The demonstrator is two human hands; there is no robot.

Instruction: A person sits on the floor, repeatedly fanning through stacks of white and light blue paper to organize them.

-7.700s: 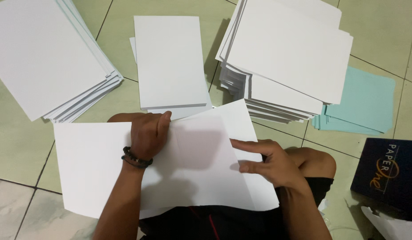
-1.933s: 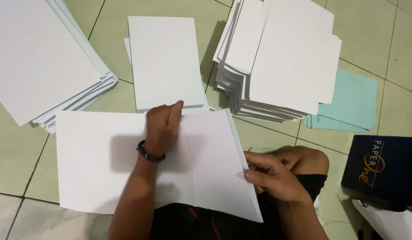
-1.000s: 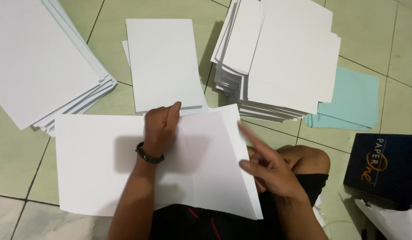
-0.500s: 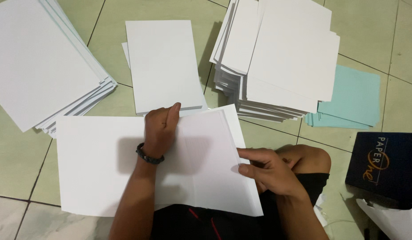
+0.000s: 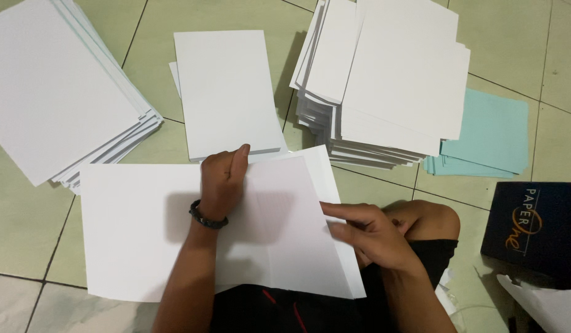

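While the left hand (image 5: 222, 180) is pressing flat, fingers curled down, on a large white sheet (image 5: 137, 234) lying across the green tiled floor (image 5: 26, 234), the right hand (image 5: 372, 237) is pinching the sheet's raised right edge between fingertips and thumb, the smooth matte paper bending into a shallow fold. A black beaded bracelet (image 5: 206, 217) is circling the left wrist. Just beyond the sheet a small neat stack of white paper (image 5: 227, 92) is lying square; a thick fanned pile (image 5: 57, 86) is sitting to the left, a tall uneven pile (image 5: 390, 80) to the right, overlapping pale blue sheets (image 5: 489, 135). A dark glossy box (image 5: 538, 228) is resting near the knee
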